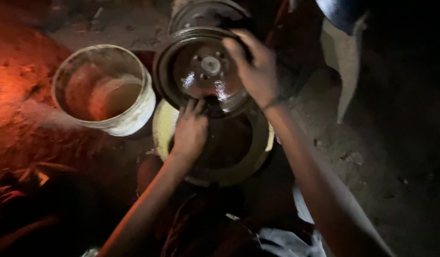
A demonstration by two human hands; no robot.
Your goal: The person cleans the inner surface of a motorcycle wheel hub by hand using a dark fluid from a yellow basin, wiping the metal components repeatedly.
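Two hands are on one metal wheel rim [203, 71], and the whole scene turns on how they split it. The rim is round and dark, wet and shiny in the dished centre with a hub hole and a ring of bolt holes, and it is tipped up so that its open face looks toward the camera, its lower edge over a yellowish basin [163, 124] of dark liquid. The right hand [253, 66] comes in from the right and grips the rim's upper right edge, fingers curled over the lip and clamped on it. The left hand [190, 131] sits at the bottom edge, just below the hub, fingers bunched and pressed against the lower lip (whether they pinch a rag or bare metal, I cannot tell in this dim light). So the rim lies directly ahead of both palms, its flat face tilted, its axle line pointing roughly back at the person. The left forearm rises steeply from below; the right reaches long and straight from the lower right. A white bucket [134, 114] holding murky water stands just left of the rim, and a second rim [205, 12] is behind it.
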